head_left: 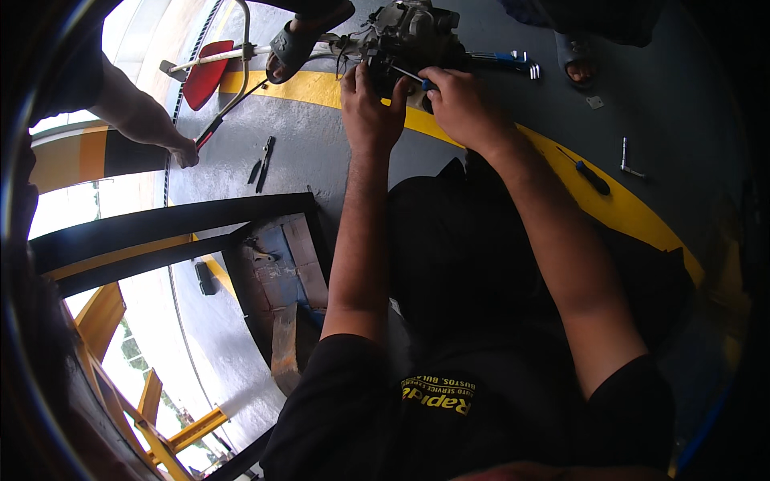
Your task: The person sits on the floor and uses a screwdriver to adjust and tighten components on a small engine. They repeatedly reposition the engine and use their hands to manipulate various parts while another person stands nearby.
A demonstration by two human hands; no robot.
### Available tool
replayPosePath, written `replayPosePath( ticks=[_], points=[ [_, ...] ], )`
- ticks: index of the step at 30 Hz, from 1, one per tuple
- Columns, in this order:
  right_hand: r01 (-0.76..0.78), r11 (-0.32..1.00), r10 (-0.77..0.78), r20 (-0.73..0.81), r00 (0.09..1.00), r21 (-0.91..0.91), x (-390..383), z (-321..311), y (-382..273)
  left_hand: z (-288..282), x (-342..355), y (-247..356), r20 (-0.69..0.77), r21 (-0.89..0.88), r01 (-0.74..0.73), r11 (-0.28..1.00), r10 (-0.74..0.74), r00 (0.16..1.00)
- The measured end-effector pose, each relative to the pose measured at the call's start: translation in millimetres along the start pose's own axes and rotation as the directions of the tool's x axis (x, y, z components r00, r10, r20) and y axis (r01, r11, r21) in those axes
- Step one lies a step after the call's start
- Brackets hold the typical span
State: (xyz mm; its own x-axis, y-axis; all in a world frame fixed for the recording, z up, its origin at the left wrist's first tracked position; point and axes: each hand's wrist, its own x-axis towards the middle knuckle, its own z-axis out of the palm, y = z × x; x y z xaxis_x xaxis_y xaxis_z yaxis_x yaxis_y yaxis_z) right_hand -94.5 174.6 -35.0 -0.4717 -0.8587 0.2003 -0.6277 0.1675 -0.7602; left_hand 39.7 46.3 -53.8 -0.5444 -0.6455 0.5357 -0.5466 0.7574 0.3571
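Note:
A small greasy engine (413, 32) lies on the floor ahead of me, joined to a long pale shaft with a red guard (208, 74), like a brush cutter. My left hand (371, 112) grips the engine's near side, fingers up along it and thumb toward the middle. In my right hand (468, 108) is a screwdriver (427, 83) with a blue and black handle. Its blade runs leftward into the engine, close to my left thumb. The tip is hidden among the dark parts.
A set of hex keys (505, 60) lies right of the engine. Farther right are a loose screwdriver (589, 172), an L-shaped socket wrench (631, 156) and a small metal plate (594, 102). Pliers (261, 164) lie left. Another person's hand (184, 152) holds a red-black handle. Sandalled feet stand nearby.

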Motion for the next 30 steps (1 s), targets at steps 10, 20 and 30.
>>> replayPosePath(
  ticks=[10,20,30],
  points=[
    [0.008,0.997,-0.006,0.023,1.0,-0.077,3,-6,-4,1,-1,-5,-0.005,-0.049,0.012,0.999,-0.012,1.0],
    [-0.113,0.992,0.118,0.079,0.99,-0.058,7,-16,-16,2,-2,-7,-0.003,-0.077,0.015,0.997,-0.015,1.0],
    [-0.129,0.979,0.142,0.077,0.987,-0.156,19,-42,-26,3,0,-3,-0.017,-0.027,0.016,0.999,-0.016,1.0]
  ],
)
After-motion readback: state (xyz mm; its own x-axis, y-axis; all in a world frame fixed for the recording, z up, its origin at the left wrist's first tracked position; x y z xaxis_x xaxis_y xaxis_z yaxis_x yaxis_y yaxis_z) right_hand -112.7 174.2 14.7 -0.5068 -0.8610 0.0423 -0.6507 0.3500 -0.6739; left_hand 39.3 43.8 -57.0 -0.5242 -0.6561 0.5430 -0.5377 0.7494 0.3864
